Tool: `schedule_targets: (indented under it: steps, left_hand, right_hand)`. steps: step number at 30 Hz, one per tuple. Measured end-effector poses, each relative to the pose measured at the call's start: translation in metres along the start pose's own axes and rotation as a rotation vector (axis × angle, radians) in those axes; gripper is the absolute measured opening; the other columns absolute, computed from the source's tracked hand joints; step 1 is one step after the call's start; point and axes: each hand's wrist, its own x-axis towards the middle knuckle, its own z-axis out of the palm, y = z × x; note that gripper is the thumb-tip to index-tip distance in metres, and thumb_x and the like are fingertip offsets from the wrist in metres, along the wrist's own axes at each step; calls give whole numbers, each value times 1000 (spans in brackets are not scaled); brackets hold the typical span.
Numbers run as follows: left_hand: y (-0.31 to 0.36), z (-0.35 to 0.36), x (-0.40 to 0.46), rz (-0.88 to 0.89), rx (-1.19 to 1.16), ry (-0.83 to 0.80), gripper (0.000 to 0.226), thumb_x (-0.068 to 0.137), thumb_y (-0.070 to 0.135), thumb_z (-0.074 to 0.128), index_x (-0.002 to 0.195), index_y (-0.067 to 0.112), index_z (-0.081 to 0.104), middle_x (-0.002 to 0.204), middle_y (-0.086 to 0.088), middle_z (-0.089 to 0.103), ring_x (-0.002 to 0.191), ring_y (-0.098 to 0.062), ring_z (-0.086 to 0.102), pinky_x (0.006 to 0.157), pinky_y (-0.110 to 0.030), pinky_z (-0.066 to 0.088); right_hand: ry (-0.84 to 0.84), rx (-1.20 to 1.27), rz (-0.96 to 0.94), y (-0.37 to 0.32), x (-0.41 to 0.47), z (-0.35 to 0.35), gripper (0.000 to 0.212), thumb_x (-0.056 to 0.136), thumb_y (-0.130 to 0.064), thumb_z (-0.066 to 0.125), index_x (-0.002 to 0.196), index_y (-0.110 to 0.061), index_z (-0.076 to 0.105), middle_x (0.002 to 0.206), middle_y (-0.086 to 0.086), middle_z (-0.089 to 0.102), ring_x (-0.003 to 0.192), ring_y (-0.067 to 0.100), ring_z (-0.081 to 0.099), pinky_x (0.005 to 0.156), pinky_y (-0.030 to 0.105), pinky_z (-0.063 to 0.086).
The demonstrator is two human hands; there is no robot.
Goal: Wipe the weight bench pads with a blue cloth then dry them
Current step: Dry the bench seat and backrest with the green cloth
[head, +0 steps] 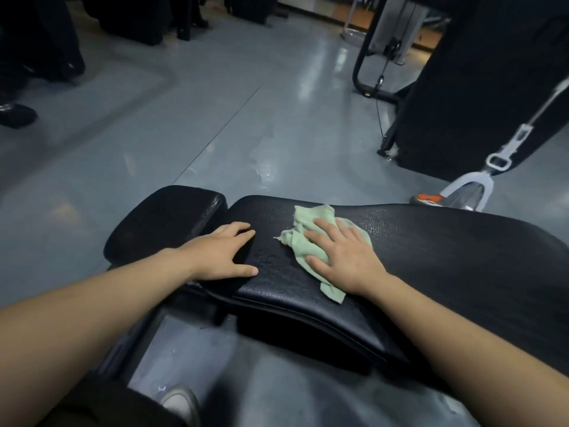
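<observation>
A black weight bench fills the lower middle of the view, with a long back pad (431, 257) and a smaller seat pad (163, 220) to its left. A crumpled pale green-blue cloth (308, 238) lies on the long pad near its left end. My right hand (341, 257) presses flat on the cloth, fingers spread. My left hand (221, 254) rests palm-down with fingers apart across the gap between the two pads, holding nothing. The pad surface by the cloth looks wet and shiny.
Grey gym floor (215, 118) with a wet patch stretches beyond the bench. A black machine with a cable and a white handle strap (505, 152) stands at the right. Another person's dark shoe (15, 114) is far left. My own shoe (181, 402) is below the bench.
</observation>
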Motion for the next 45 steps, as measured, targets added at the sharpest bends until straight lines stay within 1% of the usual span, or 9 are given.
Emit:
schedule_targets:
  steps: [7,14,19,23,25,27,32,40,45]
  left_hand:
    - [-6,2,-18,36,-9,10,94,87,68,54,159,26,11,162,21,1,148,-6,10,112,-33,33]
    - [-38,3,-25,-1,-80,16,98,83,67,60,158,26,13,161,19,5,148,-6,10,117,-37,30]
    - [-62,8,-26,-30,-153,35,97,82,65,62,157,23,16,162,10,11,148,-11,11,120,-34,24]
    - [-81,9,-28,-91,-129,98,94,84,62,62,156,20,20,162,2,16,149,-16,13,119,-29,18]
    - [-96,12,-32,-146,-100,131,92,85,61,62,156,21,19,162,1,15,149,-17,13,119,-32,17]
    - [-114,16,-38,-226,-97,131,94,86,60,61,157,21,14,164,3,10,151,-17,9,120,-35,17]
    - [-146,27,-54,-331,-188,107,104,82,70,58,159,24,8,164,15,1,151,-12,3,121,-38,19]
    - [-164,31,-67,-327,-205,121,101,83,64,62,159,28,6,163,18,0,150,-8,4,120,-34,22]
    - [-176,34,-78,-374,-218,123,95,86,62,59,159,30,7,162,21,-1,149,-8,7,118,-38,28]
  right_hand:
    - [-11,-22,180,-56,-19,7,92,78,-70,2,157,-28,24,167,9,7,150,44,7,122,54,6]
    - [-26,-26,36,-114,38,17,91,79,-67,1,158,-26,19,167,11,5,150,45,6,123,54,3]
    - [-12,23,-54,-145,87,25,67,101,-56,26,159,-24,20,167,9,7,152,42,4,124,49,2]
    - [-8,40,-135,-173,124,33,79,91,-61,4,158,-22,21,167,9,11,153,37,4,125,47,2]
    - [-14,66,-173,-186,140,37,71,100,-57,13,159,-19,17,168,8,7,154,34,-3,125,45,-1]
    - [-23,83,-214,-197,155,39,65,104,-53,23,159,-18,16,169,6,1,154,33,-9,125,44,-2]
    - [-52,42,-281,-203,200,41,63,104,-53,24,159,-22,18,169,4,0,154,34,-6,125,45,3]
    - [-89,70,-141,-198,258,45,68,99,-58,18,157,-22,16,166,11,7,153,36,1,123,47,15]
    - [-80,-52,-227,-211,220,38,70,102,-57,23,160,-20,12,168,11,-4,152,38,-6,124,49,1]
